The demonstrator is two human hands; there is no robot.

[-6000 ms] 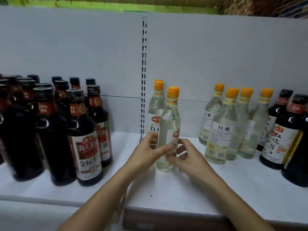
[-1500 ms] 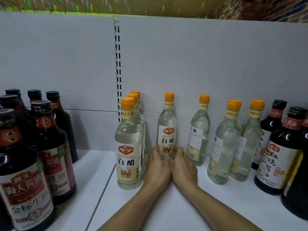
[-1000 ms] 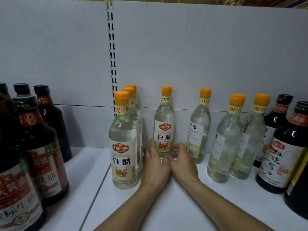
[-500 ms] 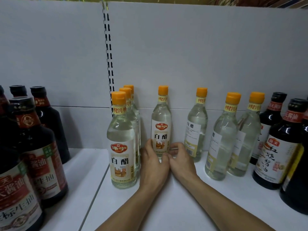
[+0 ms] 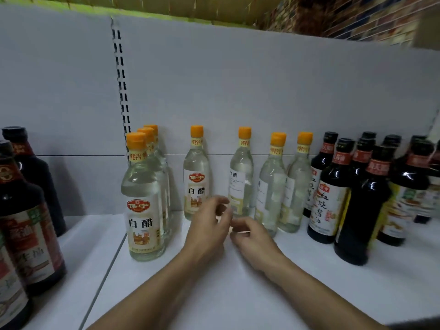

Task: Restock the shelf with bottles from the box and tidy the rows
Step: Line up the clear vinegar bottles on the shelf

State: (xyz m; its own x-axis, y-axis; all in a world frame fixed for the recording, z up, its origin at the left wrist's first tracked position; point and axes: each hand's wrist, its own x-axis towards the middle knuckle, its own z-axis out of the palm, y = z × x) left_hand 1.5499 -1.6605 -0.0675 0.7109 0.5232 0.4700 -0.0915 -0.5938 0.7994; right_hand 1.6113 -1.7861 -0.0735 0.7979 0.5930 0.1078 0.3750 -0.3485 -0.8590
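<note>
Left hand (image 5: pixel 207 226), right hand (image 5: pixel 253 238), forearms: all bare

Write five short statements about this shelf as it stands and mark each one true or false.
1. The clear bottles have orange caps. True.
2. The left hand grips a clear bottle. False: it holds nothing, and neither does the right hand.
3. A file of three clear bottles stands beside the slotted upright. True.
4. Dark bottles stand only to the right of the clear ones. False: more stand on the left as well.
5. One clear bottle lies on its side. False: all of them stand upright.
</note>
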